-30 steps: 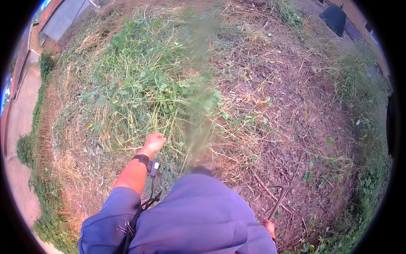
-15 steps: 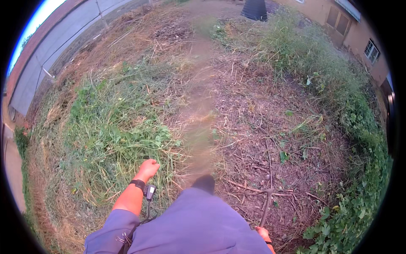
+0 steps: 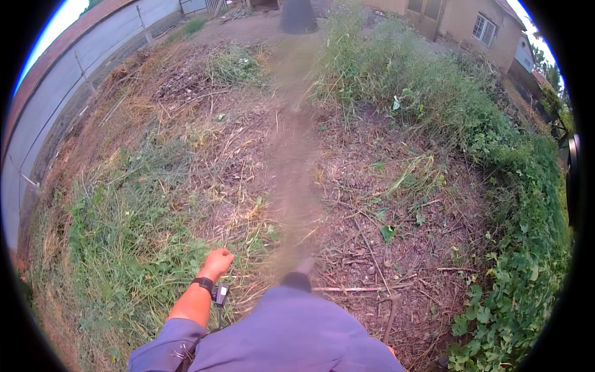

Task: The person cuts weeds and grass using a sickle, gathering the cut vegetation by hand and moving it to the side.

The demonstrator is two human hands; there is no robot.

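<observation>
My left hand hangs loosely closed at the left of my body, over cut green weeds; nothing shows in its fingers. On that wrist is a black band with a small dark device beside it. My right hand is mostly hidden at the lower edge, only a sliver showing by the lower end of a brown, stick-like tool. The tool's upper end has a short crosswise hook, close above the littered soil. The dark tip of a shoe pokes out past my blue-grey clothing.
Twigs and dry stalks litter the bare soil ahead. Leafy vines line the right side, with tall weeds farther off. A grey wall runs along the left. Ahead stand a dark cone-shaped object and a tan building.
The ground has slid leftward in view and more of the building shows on the right. The dark cone now stands nearer the middle. Less of my right hand shows; my left stays closed.
</observation>
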